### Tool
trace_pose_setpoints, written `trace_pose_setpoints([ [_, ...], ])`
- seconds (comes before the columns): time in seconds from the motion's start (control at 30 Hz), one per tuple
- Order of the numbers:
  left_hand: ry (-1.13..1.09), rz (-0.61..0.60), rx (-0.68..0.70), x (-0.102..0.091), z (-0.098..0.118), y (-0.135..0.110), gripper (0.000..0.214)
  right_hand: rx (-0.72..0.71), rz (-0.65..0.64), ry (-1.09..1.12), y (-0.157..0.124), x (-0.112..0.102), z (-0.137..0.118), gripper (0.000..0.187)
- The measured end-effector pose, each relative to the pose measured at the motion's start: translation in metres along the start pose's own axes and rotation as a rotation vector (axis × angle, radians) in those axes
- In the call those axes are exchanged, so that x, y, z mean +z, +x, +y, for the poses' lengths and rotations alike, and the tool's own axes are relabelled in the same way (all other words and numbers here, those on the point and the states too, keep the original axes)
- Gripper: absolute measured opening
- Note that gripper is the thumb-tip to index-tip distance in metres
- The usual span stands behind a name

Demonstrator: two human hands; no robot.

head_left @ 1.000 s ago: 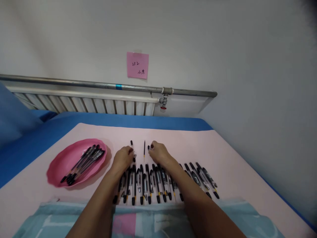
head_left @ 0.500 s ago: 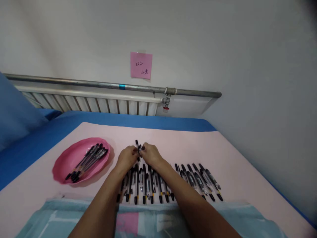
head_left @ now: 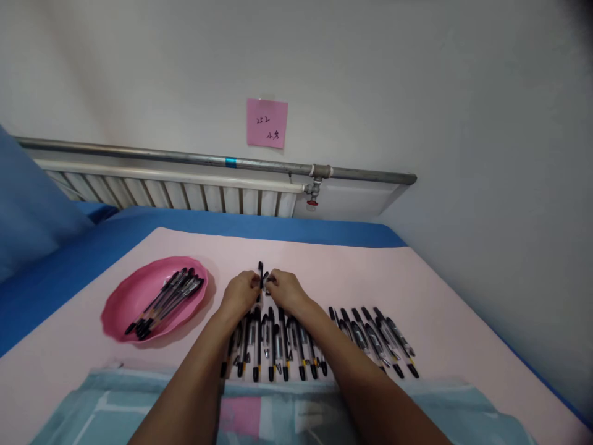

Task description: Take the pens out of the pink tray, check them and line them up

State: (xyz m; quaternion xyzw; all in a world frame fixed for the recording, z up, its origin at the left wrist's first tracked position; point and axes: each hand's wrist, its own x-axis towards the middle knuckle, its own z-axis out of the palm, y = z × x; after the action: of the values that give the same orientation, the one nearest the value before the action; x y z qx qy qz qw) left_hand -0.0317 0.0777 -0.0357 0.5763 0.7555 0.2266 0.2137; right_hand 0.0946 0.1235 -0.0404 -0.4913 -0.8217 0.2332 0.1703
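My left hand (head_left: pixel 241 295) and my right hand (head_left: pixel 285 292) meet over the pink sheet (head_left: pixel 440 334), fingers pinched together on a small black pen (head_left: pixel 260 273) held between them; its top end sticks up past the fingertips. Just below the hands lies a row of several black and clear pens (head_left: pixel 278 340), side by side, tips toward me. More of the row (head_left: pixel 375 337) continues to the right of my right forearm.
A pink oval dish (head_left: pixel 139 296) with several black pens stands at the left. A blue mattress (head_left: pixel 278 225), a radiator (head_left: pixel 185 194), a metal pipe (head_left: pixel 361 176) and a pink note (head_left: pixel 267 123) on the wall lie behind. A teal patterned cloth (head_left: pixel 115 408) covers the near edge.
A second ago my hands were apart, with a thin pen part lying between them. They have come together and now hold the pen pieces jointly; the loose part is no longer on the sheet.
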Motion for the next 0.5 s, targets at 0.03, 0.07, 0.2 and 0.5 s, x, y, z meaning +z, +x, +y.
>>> trace_pose_setpoints([
  [0.03,-0.005,0.001,-0.002,0.0,0.0,0.0,0.029,0.004,0.003,0.014,0.0,0.0,0.001,0.012],
  [0.07,-0.01,0.003,-0.004,0.0,0.0,0.0,0.029,0.012,0.005,0.027,0.0,0.0,0.001,0.013],
  [0.2,-0.033,0.017,-0.013,-0.005,0.001,-0.003,0.026,0.053,-0.016,0.076,-0.002,-0.006,0.004,0.015],
  [0.5,-0.027,0.031,-0.028,-0.014,0.003,-0.007,0.027,-0.019,-0.154,-0.003,-0.011,-0.018,0.004,0.017],
])
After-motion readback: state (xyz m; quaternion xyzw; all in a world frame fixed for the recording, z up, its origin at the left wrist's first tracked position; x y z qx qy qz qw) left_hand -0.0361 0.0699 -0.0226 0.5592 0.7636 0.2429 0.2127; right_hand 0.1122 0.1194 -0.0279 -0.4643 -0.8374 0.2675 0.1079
